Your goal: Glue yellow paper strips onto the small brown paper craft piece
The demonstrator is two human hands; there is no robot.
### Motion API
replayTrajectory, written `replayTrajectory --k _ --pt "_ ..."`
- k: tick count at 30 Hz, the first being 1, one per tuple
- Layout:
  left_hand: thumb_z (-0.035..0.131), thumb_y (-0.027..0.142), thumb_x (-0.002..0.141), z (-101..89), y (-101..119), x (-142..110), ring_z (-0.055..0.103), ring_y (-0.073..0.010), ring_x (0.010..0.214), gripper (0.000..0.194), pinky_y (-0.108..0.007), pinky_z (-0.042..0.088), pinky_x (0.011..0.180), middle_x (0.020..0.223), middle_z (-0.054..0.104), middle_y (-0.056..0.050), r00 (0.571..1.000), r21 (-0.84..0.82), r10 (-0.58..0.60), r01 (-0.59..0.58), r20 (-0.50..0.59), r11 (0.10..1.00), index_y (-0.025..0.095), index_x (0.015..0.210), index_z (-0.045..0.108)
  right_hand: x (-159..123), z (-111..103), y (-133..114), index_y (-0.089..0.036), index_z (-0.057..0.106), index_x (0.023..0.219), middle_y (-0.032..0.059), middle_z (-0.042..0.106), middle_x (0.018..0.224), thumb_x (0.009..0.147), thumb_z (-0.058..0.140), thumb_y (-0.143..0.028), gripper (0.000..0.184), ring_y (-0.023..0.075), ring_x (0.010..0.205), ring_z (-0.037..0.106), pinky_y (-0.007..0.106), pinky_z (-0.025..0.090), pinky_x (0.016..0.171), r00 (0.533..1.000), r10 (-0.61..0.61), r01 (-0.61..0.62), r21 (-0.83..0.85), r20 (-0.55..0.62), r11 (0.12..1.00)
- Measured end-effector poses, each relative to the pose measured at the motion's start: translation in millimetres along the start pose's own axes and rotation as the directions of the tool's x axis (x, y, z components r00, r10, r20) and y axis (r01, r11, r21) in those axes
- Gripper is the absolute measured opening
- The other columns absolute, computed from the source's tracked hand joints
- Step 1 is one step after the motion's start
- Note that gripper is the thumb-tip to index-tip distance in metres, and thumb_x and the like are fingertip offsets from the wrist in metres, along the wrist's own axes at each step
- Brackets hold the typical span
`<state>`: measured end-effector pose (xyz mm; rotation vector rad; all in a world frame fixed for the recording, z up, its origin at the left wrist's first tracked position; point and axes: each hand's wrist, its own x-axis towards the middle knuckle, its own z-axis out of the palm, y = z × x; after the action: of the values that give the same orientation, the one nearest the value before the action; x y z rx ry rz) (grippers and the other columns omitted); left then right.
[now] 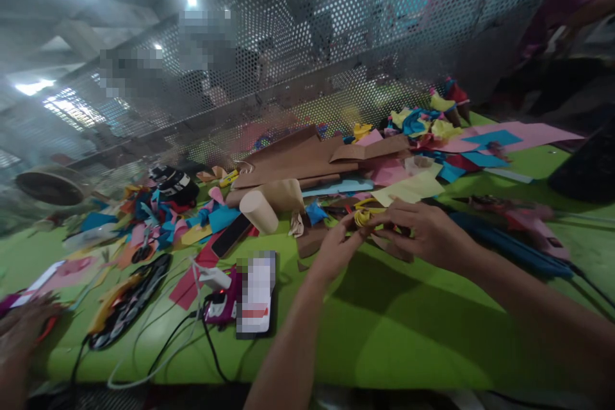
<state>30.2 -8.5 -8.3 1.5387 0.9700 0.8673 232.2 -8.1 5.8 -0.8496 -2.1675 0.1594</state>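
Above the green table, my left hand pinches a small coiled yellow paper strip between thumb and fingers. My right hand meets it from the right, its fingers closed on the same yellow paper; the fingertips partly cover it. Brown paper scraps and a crumpled blue paper piece lie just left of my hands. Behind them rests a pale yellow sheet.
Left of my arms are a phone, a purple power strip with cables, and a cardboard roll. A pink glue gun lies right. Brown cardboard lies behind. At far left is another person's hand.
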Motion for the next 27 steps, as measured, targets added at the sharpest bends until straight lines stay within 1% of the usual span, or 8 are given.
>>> replayTrajectory --k 3,6,9,12,15,18,21,27 --pt "0.064 0.042 0.087 -1.3 -3.4 0.1 0.056 -0.0279 0.127 0.044 -0.043 0.036 0.114 0.133 0.066 -0.01 1.0 -0.087 -0.003 0.003 0.009 0.996 0.019 0.125 0.066 0.3 -3.2 1.1 -0.023 0.073 0.103 0.0055 0.074 0.084 0.091 0.059 -0.022 0.018 0.0168 0.068 0.068 0.026 0.051 0.059 0.997 0.064 -0.062 0.068 -0.034 0.996" --pt "0.067 0.035 0.082 -3.5 -5.6 -0.3 0.054 -0.03 0.13 0.046 -0.046 0.035 0.114 0.132 0.066 -0.01 1.0 -0.199 0.007 -0.002 0.027 0.98 0.019 0.126 0.066 1.0 -4.6 2.9 -0.023 0.072 0.107 0.0055 0.072 0.084 0.091 0.062 -0.028 0.019 0.0167 0.069 0.066 0.026 0.05 0.058 0.99 0.133 -0.126 0.145 -0.039 0.981" --pt "0.069 0.033 0.079 -4.0 -4.5 -1.2 0.051 -0.0303 0.134 0.054 -0.046 0.033 0.116 0.139 0.062 -0.01 1.0 -0.278 0.014 -0.007 0.025 0.961 0.02 0.131 0.062 1.6 -0.2 3.5 -0.025 0.07 0.117 0.0064 0.072 0.094 0.084 0.069 -0.027 0.033 0.0187 0.074 0.066 0.028 0.052 0.062 0.984 0.175 -0.176 0.154 0.02 0.972" --pt "0.073 0.036 0.078 -1.4 -2.7 -2.1 0.049 -0.0292 0.136 0.061 -0.046 0.033 0.116 0.145 0.058 -0.009 1.0 -0.323 0.005 -0.001 0.011 0.946 0.023 0.136 0.058 1.6 8.2 2.1 -0.025 0.068 0.121 0.0061 0.072 0.097 0.075 0.069 -0.017 0.046 0.0195 0.075 0.065 0.03 0.052 0.063 0.975 0.216 -0.221 0.144 0.045 0.965" --pt "0.076 0.041 0.079 2.0 -3.8 -2.1 0.05 -0.0282 0.135 0.064 -0.045 0.034 0.116 0.144 0.058 -0.011 0.999 -0.324 0.02 -0.009 0.032 0.946 0.024 0.137 0.056 1.1 15.0 0.4 -0.023 0.069 0.115 0.006 0.072 0.094 0.075 0.064 -0.013 0.042 0.0196 0.075 0.065 0.03 0.051 0.063 0.973 0.23 -0.231 0.183 0.026 0.956" --pt "0.079 0.041 0.077 3.4 -9.4 -1.3 0.053 -0.0273 0.13 0.071 -0.043 0.038 0.112 0.14 0.06 -0.012 0.998 -0.306 0.03 -0.012 0.055 0.952 0.022 0.14 0.053 0.3 18.3 0.4 -0.021 0.071 0.109 0.0066 0.072 0.092 0.078 0.067 -0.022 0.031 0.021 0.076 0.065 0.032 0.052 0.066 0.97 0.243 -0.232 0.246 -0.014 0.941" --pt "0.082 0.034 0.073 2.7 -17.0 -0.3 0.059 -0.0261 0.12 0.075 -0.041 0.044 0.105 0.13 0.065 -0.012 0.998 -0.269 0.016 0.002 0.062 0.963 0.021 0.141 0.052 -0.3 19.4 1.0 -0.021 0.072 0.106 0.0066 0.072 0.09 0.077 0.072 -0.032 0.03 0.0226 0.08 0.065 0.035 0.052 0.072 0.946 0.322 -0.295 0.304 -0.041 0.906" --pt "0.079 0.029 0.074 3.5 -22.6 2.9 0.063 -0.0253 0.109 0.05 -0.037 0.046 0.099 0.118 0.072 -0.01 1.0 -0.17 0.009 -0.011 -0.01 0.985 0.017 0.121 0.068 -0.8 20.6 3.0 -0.023 0.073 0.105 0.0061 0.073 0.092 0.074 0.076 -0.039 0.036 0.0262 0.088 0.066 0.04 0.052 0.081 0.895 0.445 -0.409 0.425 0.014 0.808"
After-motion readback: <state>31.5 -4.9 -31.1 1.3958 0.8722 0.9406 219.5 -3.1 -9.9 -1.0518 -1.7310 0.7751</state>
